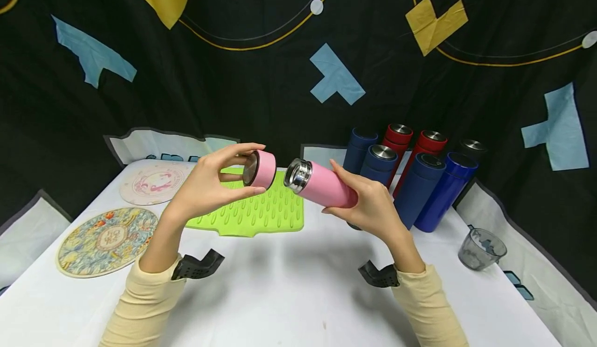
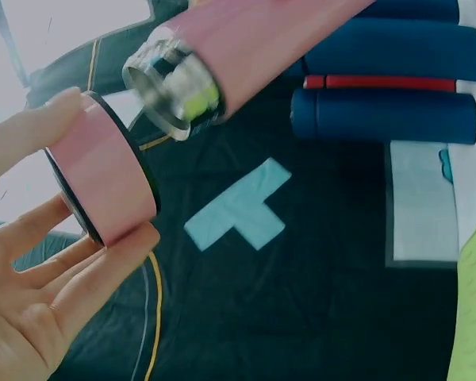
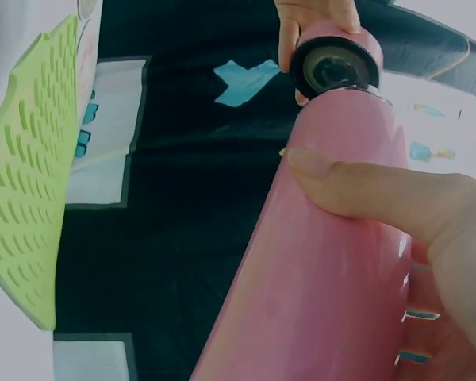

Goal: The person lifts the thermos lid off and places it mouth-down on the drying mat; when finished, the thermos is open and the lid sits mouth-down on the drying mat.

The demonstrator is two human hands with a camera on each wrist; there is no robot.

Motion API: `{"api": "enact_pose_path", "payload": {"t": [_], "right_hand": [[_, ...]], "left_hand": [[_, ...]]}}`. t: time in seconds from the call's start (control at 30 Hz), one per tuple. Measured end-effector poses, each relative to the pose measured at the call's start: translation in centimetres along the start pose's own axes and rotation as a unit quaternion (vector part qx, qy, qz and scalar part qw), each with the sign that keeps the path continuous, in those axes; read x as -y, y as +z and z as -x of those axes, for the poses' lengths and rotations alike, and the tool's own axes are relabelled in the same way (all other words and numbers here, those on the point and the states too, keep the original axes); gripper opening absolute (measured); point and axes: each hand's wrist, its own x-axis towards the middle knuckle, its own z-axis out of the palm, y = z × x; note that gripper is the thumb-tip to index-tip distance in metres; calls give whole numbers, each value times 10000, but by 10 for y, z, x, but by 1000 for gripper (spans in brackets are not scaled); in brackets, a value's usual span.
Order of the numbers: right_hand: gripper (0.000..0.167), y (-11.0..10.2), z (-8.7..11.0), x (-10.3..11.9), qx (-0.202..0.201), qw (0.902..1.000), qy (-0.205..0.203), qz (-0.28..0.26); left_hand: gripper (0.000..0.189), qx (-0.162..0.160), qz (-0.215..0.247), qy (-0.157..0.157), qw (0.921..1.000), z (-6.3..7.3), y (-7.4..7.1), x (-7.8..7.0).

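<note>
Both hands are raised above the white table, side by side. The left hand pinches the pink lid by its side wall, thumb on one edge and fingers on the other, spread only as wide as the lid. The right hand is wrapped round the pink bottle, thumb along the body, its steel mouth pointing toward the left hand. Lid and mouth are near each other but apart; the lid's hollow underside faces the bottle. The bottle is tilted well off upright, mouth end slightly higher in the head view.

Beyond the left hand: green mat. Beyond and right of the right hand: blue and red bottles.

Notes on technique (judgement): lid and bottle are best handled on one shared axis, fingertips clear of rim and threads. The right grip should stay firm, since smooth sides could slip. Contents cannot be seen, so a more upright bottle would be safer. Light lid pressure should suffice; a skewed lid could catch on the threads.
</note>
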Motion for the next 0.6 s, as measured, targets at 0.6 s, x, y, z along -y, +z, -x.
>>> {"api": "enact_pose_path", "payload": {"t": [0.6], "right_hand": [[73, 46, -10, -18, -372, 9761, 654, -2038]], "left_hand": [[71, -4, -1172, -1193, 9859, 8, -49, 89]]}}
